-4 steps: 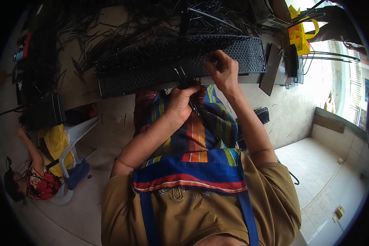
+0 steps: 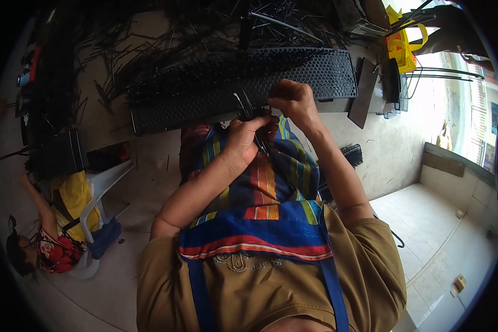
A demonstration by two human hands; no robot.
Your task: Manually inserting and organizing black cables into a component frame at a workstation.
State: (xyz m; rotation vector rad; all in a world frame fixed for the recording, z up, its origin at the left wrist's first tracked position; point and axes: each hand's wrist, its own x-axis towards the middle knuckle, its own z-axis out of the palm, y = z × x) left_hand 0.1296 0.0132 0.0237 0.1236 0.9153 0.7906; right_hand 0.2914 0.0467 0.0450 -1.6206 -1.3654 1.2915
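My left hand [image 2: 248, 134] is closed round a bundle of thin black strips [image 2: 245, 105], whose ends stick out above and below the fist. To its upper right, my right hand [image 2: 294, 102] has its fingers pinched together close to the bundle's upper end. What that pinch holds, if anything, is too small to make out. Just beyond both hands lies a long black panel with a honeycomb of holes [image 2: 332, 72]. Many dark strips [image 2: 205, 74] stand up like bristles from its far left and middle part.
Loose black strips [image 2: 144, 39] litter the table behind the panel. A flat dark plate [image 2: 365, 94] lies at the panel's right end, near a yellow bag [image 2: 401, 50]. On the left, another person [image 2: 58, 249] sits on a white plastic chair [image 2: 100, 191].
My right hand has moved slightly left and down, nearer to the bundle's upper end. My left hand stays closed on the strips in nearly the same place.
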